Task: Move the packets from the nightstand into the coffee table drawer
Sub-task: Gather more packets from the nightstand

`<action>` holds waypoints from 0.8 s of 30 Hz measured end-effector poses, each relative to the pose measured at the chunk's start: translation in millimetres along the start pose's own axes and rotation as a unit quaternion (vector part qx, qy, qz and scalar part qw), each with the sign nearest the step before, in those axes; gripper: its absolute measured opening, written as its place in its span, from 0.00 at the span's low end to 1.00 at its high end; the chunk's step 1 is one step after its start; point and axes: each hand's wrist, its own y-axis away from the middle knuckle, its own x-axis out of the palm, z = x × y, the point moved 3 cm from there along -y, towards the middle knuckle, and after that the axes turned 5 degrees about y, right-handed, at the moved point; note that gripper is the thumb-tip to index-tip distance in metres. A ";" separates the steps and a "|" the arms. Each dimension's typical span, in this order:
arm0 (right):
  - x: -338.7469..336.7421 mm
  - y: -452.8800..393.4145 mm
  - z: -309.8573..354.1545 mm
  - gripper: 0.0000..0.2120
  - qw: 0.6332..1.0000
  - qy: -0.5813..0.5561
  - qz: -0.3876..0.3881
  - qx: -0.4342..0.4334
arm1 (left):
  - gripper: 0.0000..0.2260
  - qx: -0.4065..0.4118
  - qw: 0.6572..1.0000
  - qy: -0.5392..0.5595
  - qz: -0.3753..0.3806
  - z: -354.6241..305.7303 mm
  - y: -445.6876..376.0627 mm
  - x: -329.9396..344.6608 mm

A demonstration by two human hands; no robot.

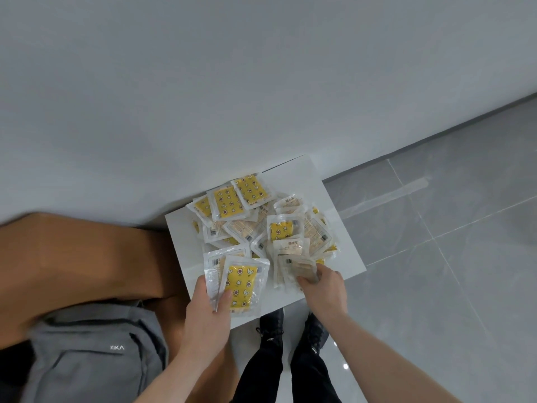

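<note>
A white nightstand (343,216) stands against the wall, and a heap of several clear packets (261,225), some yellow-patterned and some beige, covers its top. My left hand (207,309) grips a few packets (241,283) near the nightstand's front left, the top one yellow with star prints. My right hand (324,289) pinches a beige packet (303,270) at the front edge of the heap. No coffee table or drawer is in view.
A brown leather seat (81,263) with a grey backpack (96,353) on it sits left of the nightstand. Grey floor tiles (450,257) spread to the right. My black shoes (293,330) stand just in front of the nightstand. A grey wall (203,82) is behind.
</note>
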 end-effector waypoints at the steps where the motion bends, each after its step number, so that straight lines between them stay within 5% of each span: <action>1: -0.5 -0.4 0.1 0.05 1.000 -0.007 0.001 -0.002 | 0.13 -0.001 1.000 -0.001 -0.002 1.7 0.8 1.0; 6: -12.1 6.1 9.2 0.06 0.998 -0.058 0.026 -0.008 | 0.13 0.005 1.000 -0.004 -0.019 -3.2 8.1 2.0; 12: -78.0 69.9 31.0 0.21 0.991 -0.119 0.050 -0.018 | 0.11 0.004 1.000 -0.024 -0.017 -41.4 46.8 -23.7; 17: -166.4 157.2 33.7 0.10 0.993 -0.110 0.032 0.025 | 0.18 0.014 0.995 -0.091 0.036 -91.9 100.4 -53.3; 24: -250.4 255.5 22.7 0.06 0.989 -0.119 -0.052 0.077 | 0.25 0.120 0.964 -0.176 0.160 -187.6 145.6 -57.2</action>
